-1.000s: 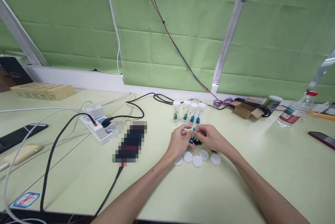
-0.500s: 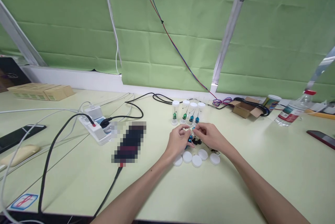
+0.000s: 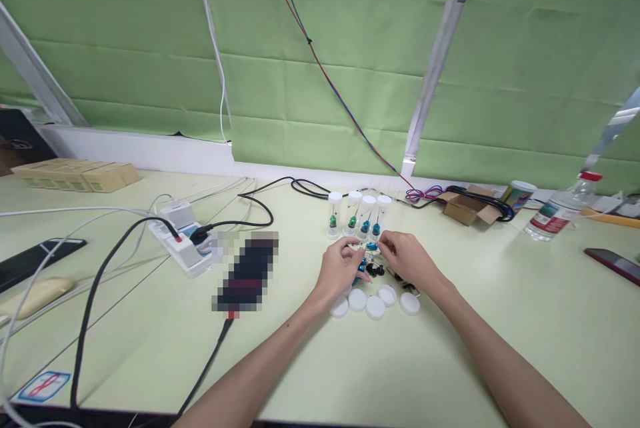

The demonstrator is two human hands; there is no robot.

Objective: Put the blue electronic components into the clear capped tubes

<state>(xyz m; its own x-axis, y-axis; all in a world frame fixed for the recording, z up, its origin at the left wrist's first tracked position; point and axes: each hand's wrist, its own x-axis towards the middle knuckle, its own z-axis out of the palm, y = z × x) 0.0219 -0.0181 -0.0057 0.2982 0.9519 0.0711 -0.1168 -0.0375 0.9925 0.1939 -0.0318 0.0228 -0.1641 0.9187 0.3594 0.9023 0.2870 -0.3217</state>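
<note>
My left hand [image 3: 340, 269] and my right hand [image 3: 407, 259] meet over a small pile of blue and black beaded pins [image 3: 371, 268] on the pale green table [image 3: 450, 355]. Both hands pinch with curled fingers; a small blue bead with a thin pin [image 3: 372, 247] sits between their fingertips. Just behind stand several clear tubes with white caps [image 3: 359, 215], each holding a green or blue bead. Several loose white caps [image 3: 374, 303] lie in a row in front of my wrists.
A white power strip [image 3: 183, 241] with black cables lies to the left, beside a blurred dark object [image 3: 246, 275]. A cardboard box [image 3: 467, 208], a cup [image 3: 520, 196], a water bottle [image 3: 555, 215] and a phone [image 3: 613, 265] are at right. Another phone [image 3: 35, 261] and boxes [image 3: 75, 175] sit left.
My right hand has drawn slightly up and to the right, lifting the blue bead pin away from the pile. My left hand stays almost in place.
</note>
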